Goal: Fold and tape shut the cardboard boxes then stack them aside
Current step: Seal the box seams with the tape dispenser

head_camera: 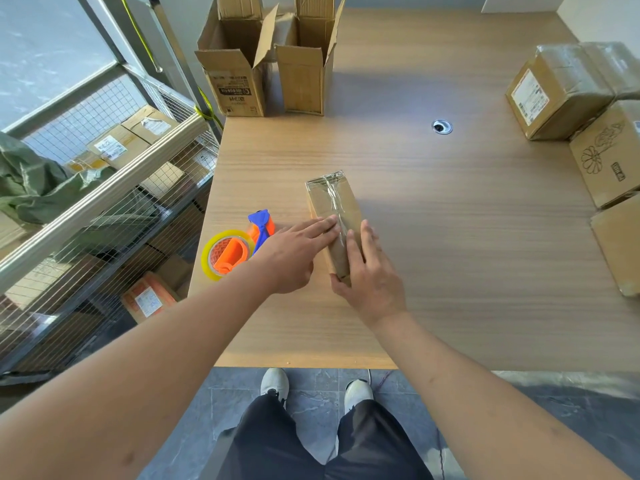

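While the right hand (pixel 369 271) grips the near end of the narrow cardboard box (pixel 334 220) lying mid-table to steady it, the left hand (pixel 298 251) presses flat, straight fingers along the clear tape (pixel 334 202), likely smoothing the seam, with the tape dispenser (pixel 239 245) parked just left.

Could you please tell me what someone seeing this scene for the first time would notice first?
Most likely the small taped box in the middle of the table, with the left hand pressing flat on its tape seam and the right hand gripping its near end. Next, the bright orange and blue tape dispenser lying just left of the box. Two open boxes stand at the far edge, and taped boxes sit stacked at the right.
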`<state>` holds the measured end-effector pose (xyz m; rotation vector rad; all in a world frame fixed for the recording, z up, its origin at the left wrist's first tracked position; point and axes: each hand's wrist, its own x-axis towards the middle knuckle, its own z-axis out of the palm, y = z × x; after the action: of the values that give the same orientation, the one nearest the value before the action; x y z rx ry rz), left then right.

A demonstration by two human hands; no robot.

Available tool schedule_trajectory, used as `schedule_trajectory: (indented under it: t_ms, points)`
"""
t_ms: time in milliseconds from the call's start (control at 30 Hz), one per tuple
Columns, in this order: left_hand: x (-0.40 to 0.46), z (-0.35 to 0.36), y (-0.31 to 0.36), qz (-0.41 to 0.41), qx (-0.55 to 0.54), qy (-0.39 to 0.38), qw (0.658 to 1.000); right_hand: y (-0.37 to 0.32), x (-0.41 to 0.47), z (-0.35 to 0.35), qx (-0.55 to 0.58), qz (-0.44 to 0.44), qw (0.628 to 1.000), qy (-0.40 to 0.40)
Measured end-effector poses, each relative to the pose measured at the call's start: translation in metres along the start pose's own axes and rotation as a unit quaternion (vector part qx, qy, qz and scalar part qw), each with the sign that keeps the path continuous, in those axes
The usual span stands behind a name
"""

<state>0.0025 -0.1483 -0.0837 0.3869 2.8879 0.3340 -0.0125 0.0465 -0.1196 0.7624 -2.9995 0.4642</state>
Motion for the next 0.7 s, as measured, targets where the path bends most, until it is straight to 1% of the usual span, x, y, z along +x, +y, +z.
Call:
schedule_trajectory:
  t_ms: [100,167,267,400,500,633,700]
  points:
    - [-0.006,0.000,-0.003,-0.025,0.000,0.020,0.999,0.000,0.003,0.000,-0.021,-0.020,1.000,0.007]
    - [-0.010,-0.001,-0.006,-0.050,0.001,0.026,0.998,0.001,0.004,-0.003,-0.021,-0.018,1.000,0.007]
    - [-0.012,-0.002,-0.009,-0.079,-0.008,0.024,0.997,-0.001,0.005,-0.009,-0.045,0.000,0.999,-0.031]
    - [-0.011,-0.008,-0.015,-0.107,-0.016,0.021,0.994,-0.003,0.008,-0.007,-0.065,0.001,0.997,-0.029]
    - [-0.010,-0.010,-0.020,-0.118,-0.015,0.018,0.993,-0.005,0.011,-0.004,-0.049,0.005,0.998,-0.033]
    - [-0.009,-0.011,-0.027,-0.132,-0.017,-0.003,0.991,-0.005,0.016,-0.020,0.007,0.015,0.994,-0.112]
    - [-0.007,-0.014,-0.027,-0.141,-0.018,-0.015,0.990,-0.005,0.020,-0.031,0.012,0.011,0.992,-0.128]
